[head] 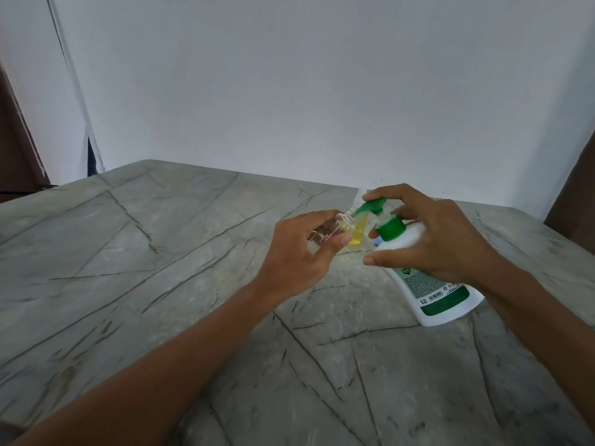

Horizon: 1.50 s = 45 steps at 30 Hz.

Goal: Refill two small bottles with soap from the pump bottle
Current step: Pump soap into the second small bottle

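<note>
L hand (299, 249) grips small bottle (345, 223), R hand (441, 239) pump bottle (444, 304); marble table (161, 284), wall (322, 91).

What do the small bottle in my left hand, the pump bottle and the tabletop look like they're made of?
Small bottle: clear, see-through, probably plastic, possibly glass. Pump bottle: opaque glossy white plastic, green plastic pump. Tabletop: matte grey with dark veins, stone-like; real marble or a printed laminate, cannot tell.

Pump bottle (433, 286) is leaning on the bench (161, 252), rt side. Small bottle (347, 221) is hanging just left of its nozzle. 2nd small bottle (454, 236) is standing behind, btwn them.
</note>
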Motion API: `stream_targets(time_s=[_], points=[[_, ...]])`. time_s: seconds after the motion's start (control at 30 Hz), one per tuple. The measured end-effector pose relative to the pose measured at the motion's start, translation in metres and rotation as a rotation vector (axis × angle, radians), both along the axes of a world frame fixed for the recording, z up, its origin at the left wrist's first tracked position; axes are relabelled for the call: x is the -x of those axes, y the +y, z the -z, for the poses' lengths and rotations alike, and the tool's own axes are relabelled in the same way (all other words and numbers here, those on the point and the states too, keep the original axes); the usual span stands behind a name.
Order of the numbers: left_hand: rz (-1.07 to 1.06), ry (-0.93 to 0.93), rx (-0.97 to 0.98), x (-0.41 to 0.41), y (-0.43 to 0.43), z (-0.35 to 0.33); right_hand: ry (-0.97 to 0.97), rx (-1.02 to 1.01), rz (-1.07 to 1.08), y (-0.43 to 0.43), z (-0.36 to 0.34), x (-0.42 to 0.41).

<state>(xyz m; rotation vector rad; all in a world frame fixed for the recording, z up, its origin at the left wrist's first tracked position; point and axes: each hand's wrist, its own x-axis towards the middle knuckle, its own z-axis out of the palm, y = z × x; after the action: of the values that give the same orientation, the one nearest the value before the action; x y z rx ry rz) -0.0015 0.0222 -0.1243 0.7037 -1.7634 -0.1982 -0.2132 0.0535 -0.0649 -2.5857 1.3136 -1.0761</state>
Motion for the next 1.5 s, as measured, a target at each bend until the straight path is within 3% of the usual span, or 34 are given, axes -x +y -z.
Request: stream_targets(time_s=[1.5], points=[[0.010, -0.012, 0.041, 0.003, 0.001, 0.003, 0.018, -0.020, 0.030, 0.010, 0.002, -0.004]])
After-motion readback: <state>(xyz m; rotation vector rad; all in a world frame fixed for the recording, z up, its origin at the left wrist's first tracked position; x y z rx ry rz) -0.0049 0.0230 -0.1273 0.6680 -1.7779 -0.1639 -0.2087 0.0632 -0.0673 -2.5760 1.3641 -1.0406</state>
